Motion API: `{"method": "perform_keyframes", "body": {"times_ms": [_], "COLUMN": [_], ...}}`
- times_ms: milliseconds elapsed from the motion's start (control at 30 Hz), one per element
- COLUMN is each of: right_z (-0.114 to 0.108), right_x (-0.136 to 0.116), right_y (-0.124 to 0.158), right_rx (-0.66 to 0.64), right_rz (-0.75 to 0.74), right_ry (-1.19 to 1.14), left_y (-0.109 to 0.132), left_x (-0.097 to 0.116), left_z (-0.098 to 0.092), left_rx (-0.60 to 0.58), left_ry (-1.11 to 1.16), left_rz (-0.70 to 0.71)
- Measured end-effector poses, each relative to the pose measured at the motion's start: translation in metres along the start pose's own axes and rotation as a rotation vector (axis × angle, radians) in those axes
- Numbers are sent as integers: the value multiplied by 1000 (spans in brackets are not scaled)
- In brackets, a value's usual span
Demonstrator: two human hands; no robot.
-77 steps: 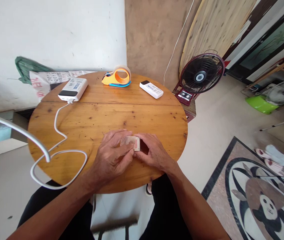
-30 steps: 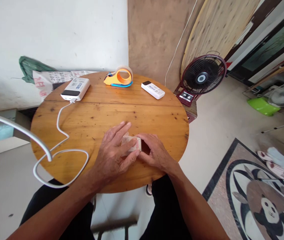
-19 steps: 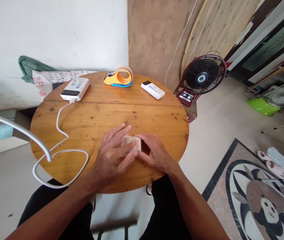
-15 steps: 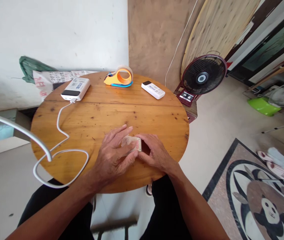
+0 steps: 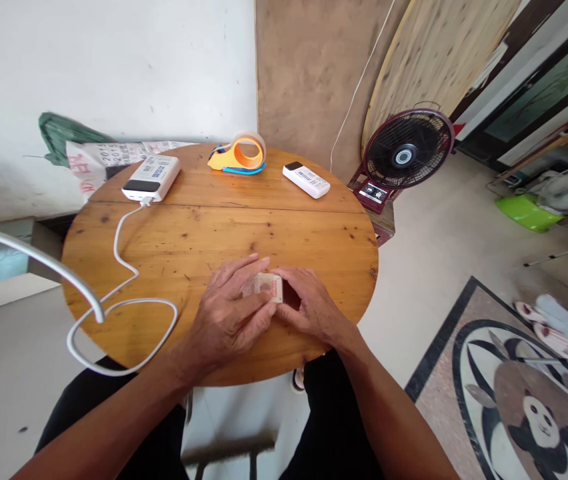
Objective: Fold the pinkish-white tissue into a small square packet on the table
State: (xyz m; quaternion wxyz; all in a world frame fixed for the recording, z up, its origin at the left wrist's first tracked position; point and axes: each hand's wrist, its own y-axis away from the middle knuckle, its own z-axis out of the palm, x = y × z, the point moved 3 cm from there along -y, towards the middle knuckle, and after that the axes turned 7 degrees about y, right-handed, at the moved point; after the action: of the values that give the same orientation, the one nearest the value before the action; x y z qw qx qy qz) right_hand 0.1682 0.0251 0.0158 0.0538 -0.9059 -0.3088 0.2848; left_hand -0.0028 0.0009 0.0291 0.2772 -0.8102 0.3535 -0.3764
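A small pale pack with rounded corners and red print, which looks like a deck of playing cards [image 5: 276,288], is low over the near middle of the round wooden table [image 5: 204,233]. My right hand [image 5: 309,300] grips its right end, thumb on the near side and fingers on the far side. Across its left part lies my left hand [image 5: 231,303], with the index finger on the top face and the thumb along the near edge. The other left fingers stretch past the far side. Much of the deck's left end is covered by that hand.
A white power bank [image 5: 151,179] with a white cable [image 5: 137,267] plugged in stands back left. Beside it are an orange tape dispenser [image 5: 238,155] and another white power bank [image 5: 307,180]. A fan [image 5: 407,153] stands past the table's right edge. The cable loops over the left edge.
The fingers of my left hand have shifted slightly on the deck, baring a bit more of its top. My right hand keeps its place.
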Motion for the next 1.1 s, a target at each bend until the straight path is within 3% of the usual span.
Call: {"method": "perform_keyframes", "body": {"times_ms": [233,500,1100], "right_z": [1,0,1], "right_x": [1,1,1], "right_y": [0,0,0], "right_rx": [2,8,15], "right_rz": [-9,7,1], "right_ry": [-1,-1,1], "left_y": [-1,0,-1], "left_x": [1,-1,0], "left_z": [-2,-13,-3], "left_rx": [-4,124,2], "left_ry": [50,122,-15], "left_rz": [-28,-192,-27]}}
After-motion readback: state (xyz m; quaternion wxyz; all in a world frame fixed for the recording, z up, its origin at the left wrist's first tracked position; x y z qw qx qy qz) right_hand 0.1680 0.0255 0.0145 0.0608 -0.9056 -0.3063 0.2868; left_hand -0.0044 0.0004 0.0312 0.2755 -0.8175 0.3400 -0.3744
